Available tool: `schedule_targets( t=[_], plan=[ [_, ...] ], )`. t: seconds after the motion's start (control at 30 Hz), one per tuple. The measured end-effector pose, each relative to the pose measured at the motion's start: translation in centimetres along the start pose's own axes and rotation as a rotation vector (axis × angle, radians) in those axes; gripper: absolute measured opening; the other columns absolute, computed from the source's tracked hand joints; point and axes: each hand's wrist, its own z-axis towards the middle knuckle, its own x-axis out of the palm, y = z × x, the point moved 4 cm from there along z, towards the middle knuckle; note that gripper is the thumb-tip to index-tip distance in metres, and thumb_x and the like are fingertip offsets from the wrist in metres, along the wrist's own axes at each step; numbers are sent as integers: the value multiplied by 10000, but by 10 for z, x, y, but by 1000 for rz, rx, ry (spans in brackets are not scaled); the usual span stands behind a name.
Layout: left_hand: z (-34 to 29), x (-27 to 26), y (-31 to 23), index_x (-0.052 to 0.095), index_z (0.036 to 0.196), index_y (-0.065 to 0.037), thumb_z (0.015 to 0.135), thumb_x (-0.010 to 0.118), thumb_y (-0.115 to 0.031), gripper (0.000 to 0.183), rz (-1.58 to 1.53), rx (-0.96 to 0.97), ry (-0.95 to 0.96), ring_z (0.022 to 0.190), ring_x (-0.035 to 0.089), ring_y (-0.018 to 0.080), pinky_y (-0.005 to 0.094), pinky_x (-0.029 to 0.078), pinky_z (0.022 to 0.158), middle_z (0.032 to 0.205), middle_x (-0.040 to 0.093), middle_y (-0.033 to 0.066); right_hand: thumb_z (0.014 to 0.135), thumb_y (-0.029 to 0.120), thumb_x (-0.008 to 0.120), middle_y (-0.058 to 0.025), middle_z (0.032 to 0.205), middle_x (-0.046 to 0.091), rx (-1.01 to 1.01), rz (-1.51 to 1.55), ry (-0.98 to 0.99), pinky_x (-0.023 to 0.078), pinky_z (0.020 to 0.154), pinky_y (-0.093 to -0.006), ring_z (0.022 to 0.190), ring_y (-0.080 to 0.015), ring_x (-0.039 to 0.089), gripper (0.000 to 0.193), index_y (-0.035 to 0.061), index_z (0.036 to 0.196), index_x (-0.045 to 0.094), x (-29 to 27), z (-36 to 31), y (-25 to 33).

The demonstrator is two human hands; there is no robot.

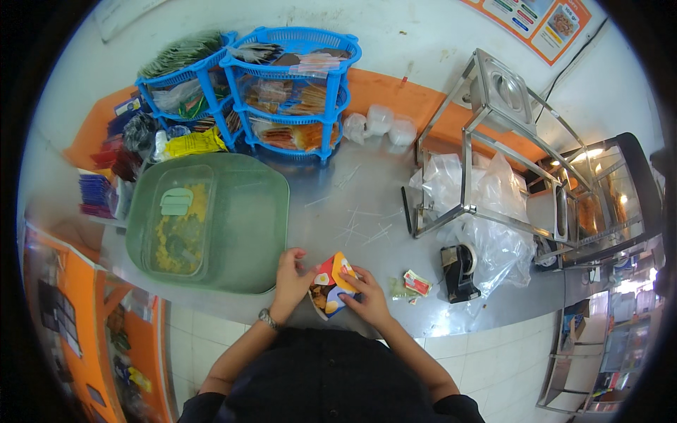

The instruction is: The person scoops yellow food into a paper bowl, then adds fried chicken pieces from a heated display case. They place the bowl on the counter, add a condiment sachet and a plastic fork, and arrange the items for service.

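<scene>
— Now, hands?
— Left hand (291,276) and right hand (367,297): both closed on a colourful carton (331,282), held over the counter's (352,204) near edge.
— Nearby items?
— Green tub (240,211) to the left; sachets (409,285) and tape dispenser (457,271) to the right; blue racks (282,92) behind.

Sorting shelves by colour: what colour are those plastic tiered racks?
Bright blue; the plastic tiered racks show best in the head view, at the counter's back.
</scene>
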Motion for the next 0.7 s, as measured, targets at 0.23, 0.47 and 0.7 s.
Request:
schedule_targets(
  t=[0.23, 0.47, 0.7],
  plan=[
    [-34, -10, -5, 599, 1034, -26, 795, 672, -71, 253, -192, 220, 294, 1033, 516, 217, 315, 440, 866, 1035, 521, 87, 730, 78, 729, -144, 1306, 469, 82, 29, -16, 422, 961, -358, 1168, -293, 501, 508, 143, 1215, 591, 0, -20, 4],
    [-19, -20, -16, 676, 836, -57, 643, 798, -152, 247, -46, 336, 672, 1035, 522, 223, 346, 449, 877, 1026, 554, 52, 752, 54, 702, -152, 1358, 433, 8, 158, 230, 396, 992, -360, 1217, -297, 462, 526, 145, 1250, 560, -8, 3, -6],
    [-20, -8, -18, 685, 824, -70, 669, 766, -336, 318, 215, 307, 533, 952, 501, 234, 360, 422, 819, 989, 569, 11, 784, 45, 666, -143, 1365, 430, 21, 179, 289, 372, 1012, -356, 1239, -283, 439, 538, 131, 1292, 511, -6, 5, -11]
  ],
)
